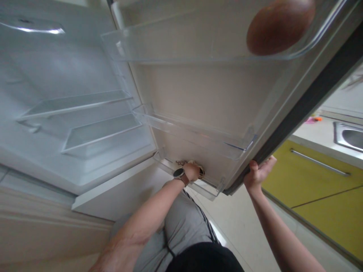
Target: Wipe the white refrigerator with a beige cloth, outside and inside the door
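Note:
The refrigerator door (195,90) stands open before me. My right hand (259,175) grips the door's outer edge, thumb towards me and the other fingers partly hidden. Low down, my left hand (192,172), with a round-faced watch (178,173) on its wrist, reaches to the lowest clear door shelf (202,190). Its fingers are closed around a small pale object (202,170) with a dark part, mostly covered by the hand. Beside those fingers shows a dark, loop-like pattern (180,163), too small to name. A brown egg (280,26) lies in the upper door shelf (181,49).
To the left is the refrigerator interior (56,68) with glass shelves (102,130). Another clear door shelf (193,134) spans the middle of the door. On the right are yellow-green cabinets (317,189) with a metal handle (320,162), a white counter and a sink (351,136).

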Demonstrator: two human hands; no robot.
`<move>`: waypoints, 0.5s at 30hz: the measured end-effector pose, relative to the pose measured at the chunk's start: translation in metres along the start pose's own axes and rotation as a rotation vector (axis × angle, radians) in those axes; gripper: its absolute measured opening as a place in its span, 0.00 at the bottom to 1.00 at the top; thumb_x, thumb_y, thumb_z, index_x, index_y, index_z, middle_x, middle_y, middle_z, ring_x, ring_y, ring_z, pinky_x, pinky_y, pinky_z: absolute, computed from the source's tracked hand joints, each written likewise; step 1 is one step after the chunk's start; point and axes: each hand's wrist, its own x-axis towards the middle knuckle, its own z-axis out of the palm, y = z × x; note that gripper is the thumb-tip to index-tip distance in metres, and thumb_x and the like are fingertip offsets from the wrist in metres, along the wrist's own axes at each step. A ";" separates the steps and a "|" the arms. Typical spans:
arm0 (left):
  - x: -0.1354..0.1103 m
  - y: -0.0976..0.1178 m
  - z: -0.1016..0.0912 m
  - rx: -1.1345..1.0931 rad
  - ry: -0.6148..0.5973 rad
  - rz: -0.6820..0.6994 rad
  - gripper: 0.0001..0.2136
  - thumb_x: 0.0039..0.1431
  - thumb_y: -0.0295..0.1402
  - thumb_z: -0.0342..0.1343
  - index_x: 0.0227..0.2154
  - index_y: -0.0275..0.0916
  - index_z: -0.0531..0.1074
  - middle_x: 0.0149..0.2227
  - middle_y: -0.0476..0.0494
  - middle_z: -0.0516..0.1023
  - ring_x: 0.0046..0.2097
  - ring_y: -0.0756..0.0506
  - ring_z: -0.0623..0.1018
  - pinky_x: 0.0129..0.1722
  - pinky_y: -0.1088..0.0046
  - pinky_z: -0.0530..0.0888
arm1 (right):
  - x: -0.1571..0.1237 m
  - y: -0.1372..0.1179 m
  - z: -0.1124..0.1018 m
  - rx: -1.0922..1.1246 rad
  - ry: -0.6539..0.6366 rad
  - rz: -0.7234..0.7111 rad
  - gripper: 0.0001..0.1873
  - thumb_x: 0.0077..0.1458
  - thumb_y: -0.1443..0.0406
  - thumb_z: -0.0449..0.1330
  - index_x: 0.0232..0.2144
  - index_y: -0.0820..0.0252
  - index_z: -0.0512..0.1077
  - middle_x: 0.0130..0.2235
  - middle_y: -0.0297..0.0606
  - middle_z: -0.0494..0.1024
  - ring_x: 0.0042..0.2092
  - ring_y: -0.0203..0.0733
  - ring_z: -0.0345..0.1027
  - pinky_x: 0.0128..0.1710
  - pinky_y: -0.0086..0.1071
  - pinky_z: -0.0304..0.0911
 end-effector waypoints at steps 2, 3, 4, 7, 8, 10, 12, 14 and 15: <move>0.000 0.018 0.000 -0.008 -0.022 0.065 0.15 0.60 0.23 0.58 0.47 0.29 0.83 0.48 0.21 0.83 0.53 0.28 0.83 0.52 0.53 0.80 | 0.000 0.000 0.000 0.005 -0.005 -0.003 0.37 0.49 0.35 0.62 0.46 0.56 0.62 0.40 0.35 0.66 0.41 0.45 0.63 0.44 0.40 0.60; 0.000 0.028 0.000 -0.017 -0.030 0.099 0.15 0.59 0.24 0.59 0.47 0.30 0.83 0.48 0.21 0.83 0.53 0.28 0.83 0.52 0.54 0.80 | 0.001 0.001 0.000 0.007 -0.007 -0.007 0.37 0.49 0.35 0.62 0.46 0.56 0.62 0.40 0.35 0.66 0.41 0.45 0.64 0.44 0.40 0.61; 0.000 0.037 0.001 -0.028 -0.036 0.133 0.15 0.59 0.24 0.60 0.47 0.31 0.83 0.48 0.22 0.83 0.52 0.29 0.83 0.52 0.55 0.80 | 0.001 0.001 0.001 0.010 -0.008 -0.010 0.37 0.49 0.35 0.62 0.46 0.56 0.62 0.40 0.35 0.66 0.41 0.45 0.64 0.44 0.40 0.61; 0.000 0.058 0.003 -0.055 -0.050 0.198 0.16 0.55 0.25 0.62 0.47 0.34 0.83 0.50 0.25 0.83 0.51 0.29 0.83 0.49 0.57 0.81 | 0.003 0.003 0.002 0.019 -0.008 -0.015 0.37 0.49 0.36 0.62 0.47 0.56 0.62 0.40 0.35 0.66 0.40 0.45 0.63 0.43 0.39 0.61; 0.000 0.062 0.003 -0.060 -0.051 0.205 0.16 0.55 0.25 0.63 0.47 0.35 0.83 0.50 0.25 0.83 0.51 0.29 0.83 0.49 0.57 0.81 | 0.004 0.003 0.003 0.023 -0.008 -0.015 0.37 0.49 0.36 0.62 0.47 0.56 0.62 0.40 0.35 0.65 0.40 0.45 0.63 0.42 0.39 0.61; 0.000 0.065 0.006 -0.068 -0.044 0.194 0.15 0.56 0.26 0.62 0.47 0.35 0.83 0.50 0.26 0.83 0.51 0.29 0.83 0.50 0.56 0.80 | 0.005 0.005 0.004 0.023 -0.012 -0.013 0.37 0.49 0.36 0.62 0.47 0.56 0.62 0.40 0.35 0.65 0.40 0.44 0.62 0.42 0.38 0.60; 0.000 0.061 0.009 -0.078 -0.024 0.155 0.15 0.57 0.27 0.61 0.47 0.36 0.82 0.49 0.26 0.84 0.52 0.30 0.83 0.51 0.56 0.79 | 0.006 0.005 0.004 0.028 -0.009 -0.010 0.38 0.48 0.36 0.63 0.47 0.57 0.62 0.40 0.35 0.65 0.40 0.43 0.62 0.43 0.38 0.59; 0.001 0.052 0.012 -0.090 0.005 0.098 0.15 0.59 0.28 0.61 0.48 0.37 0.81 0.49 0.27 0.84 0.53 0.30 0.83 0.53 0.56 0.78 | 0.007 0.006 0.005 0.028 -0.002 -0.011 0.38 0.48 0.35 0.63 0.47 0.57 0.63 0.40 0.34 0.65 0.40 0.43 0.62 0.43 0.38 0.59; 0.001 0.045 0.012 -0.099 0.024 0.067 0.14 0.60 0.29 0.61 0.49 0.37 0.81 0.49 0.27 0.84 0.54 0.30 0.82 0.54 0.55 0.77 | 0.008 0.006 0.005 0.025 -0.002 -0.013 0.39 0.48 0.35 0.62 0.47 0.57 0.63 0.40 0.34 0.65 0.40 0.44 0.62 0.44 0.38 0.60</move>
